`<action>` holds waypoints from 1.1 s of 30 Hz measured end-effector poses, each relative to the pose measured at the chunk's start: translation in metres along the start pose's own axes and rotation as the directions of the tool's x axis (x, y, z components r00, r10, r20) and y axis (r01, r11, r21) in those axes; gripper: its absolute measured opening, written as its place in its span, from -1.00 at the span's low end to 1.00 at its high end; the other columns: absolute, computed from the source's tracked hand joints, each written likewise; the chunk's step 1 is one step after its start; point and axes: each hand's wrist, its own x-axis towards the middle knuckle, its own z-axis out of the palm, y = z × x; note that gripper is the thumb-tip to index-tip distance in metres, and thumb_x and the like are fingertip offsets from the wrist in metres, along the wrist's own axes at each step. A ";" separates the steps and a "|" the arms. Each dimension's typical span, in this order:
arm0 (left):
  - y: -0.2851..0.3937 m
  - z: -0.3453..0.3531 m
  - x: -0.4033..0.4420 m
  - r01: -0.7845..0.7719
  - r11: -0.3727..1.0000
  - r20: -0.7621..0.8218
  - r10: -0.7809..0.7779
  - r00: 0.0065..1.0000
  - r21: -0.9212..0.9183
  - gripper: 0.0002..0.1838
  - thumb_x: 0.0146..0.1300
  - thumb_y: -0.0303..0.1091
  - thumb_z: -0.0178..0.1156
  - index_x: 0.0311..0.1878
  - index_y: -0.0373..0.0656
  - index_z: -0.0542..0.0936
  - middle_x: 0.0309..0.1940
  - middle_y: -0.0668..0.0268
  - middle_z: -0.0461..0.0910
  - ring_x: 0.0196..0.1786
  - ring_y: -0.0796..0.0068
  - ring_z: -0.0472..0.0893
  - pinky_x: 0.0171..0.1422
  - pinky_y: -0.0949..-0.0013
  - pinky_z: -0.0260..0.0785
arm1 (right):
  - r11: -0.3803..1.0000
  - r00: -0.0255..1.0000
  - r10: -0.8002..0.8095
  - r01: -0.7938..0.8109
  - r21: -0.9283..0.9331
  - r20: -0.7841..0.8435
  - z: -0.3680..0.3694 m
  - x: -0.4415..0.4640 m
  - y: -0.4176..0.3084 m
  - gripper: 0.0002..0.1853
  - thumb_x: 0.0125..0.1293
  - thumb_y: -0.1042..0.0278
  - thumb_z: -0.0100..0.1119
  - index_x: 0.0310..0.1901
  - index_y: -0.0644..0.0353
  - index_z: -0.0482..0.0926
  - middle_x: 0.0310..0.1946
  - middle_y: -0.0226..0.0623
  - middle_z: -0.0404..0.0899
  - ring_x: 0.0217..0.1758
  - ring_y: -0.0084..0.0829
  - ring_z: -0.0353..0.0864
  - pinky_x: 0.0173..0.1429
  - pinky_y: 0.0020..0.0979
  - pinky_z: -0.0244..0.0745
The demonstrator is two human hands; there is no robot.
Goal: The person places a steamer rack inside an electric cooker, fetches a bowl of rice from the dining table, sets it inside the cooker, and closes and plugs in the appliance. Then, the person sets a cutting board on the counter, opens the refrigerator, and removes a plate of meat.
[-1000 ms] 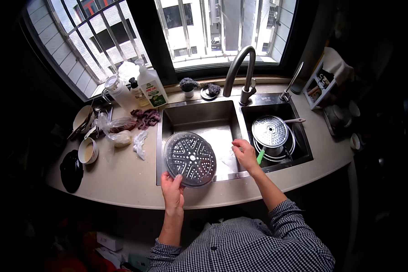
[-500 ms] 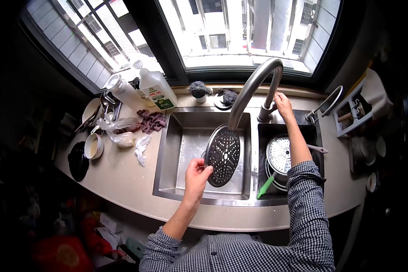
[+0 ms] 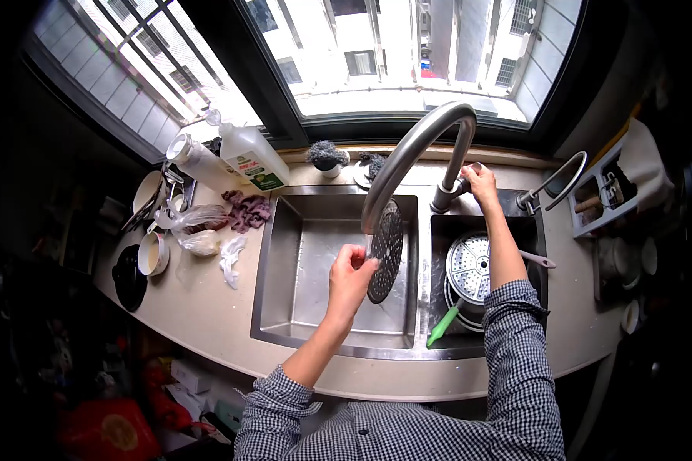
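Counter [image 3: 415,378]: a double sink [image 3: 424,292] is set beneath the window [image 3: 407,58].
Left hand [image 3: 350,281]: a perforated disc [image 3: 388,257] is pinched at its edge, grip closed, tilted steeply over the large basin [image 3: 309,288], near the spout [image 3: 382,188].
Right hand [image 3: 480,184]: placed at the faucet handle [image 3: 459,186]; how tightly it is closed cannot be told.
Small basin [image 3: 452,223]: occupied by a pale perforated plate [image 3: 469,266].

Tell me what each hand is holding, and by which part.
The left hand holds the perforated disc by its near-left edge. The right hand is at the faucet handle; whether it grips is unclear.
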 end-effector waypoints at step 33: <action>-0.008 -0.142 -0.083 -0.091 0.958 -0.194 0.038 0.980 -0.273 -0.80 0.14 -0.60 0.03 -0.16 -0.27 0.30 -0.39 0.28 0.49 -0.42 0.61 0.52 -0.43 0.58 0.37 | 0.939 0.774 -0.207 0.329 -0.102 0.598 0.156 -0.311 -0.197 -0.64 0.09 0.11 0.24 -0.14 0.10 0.48 -0.63 -0.33 0.52 -0.56 -0.38 0.54 -0.42 -0.39 0.43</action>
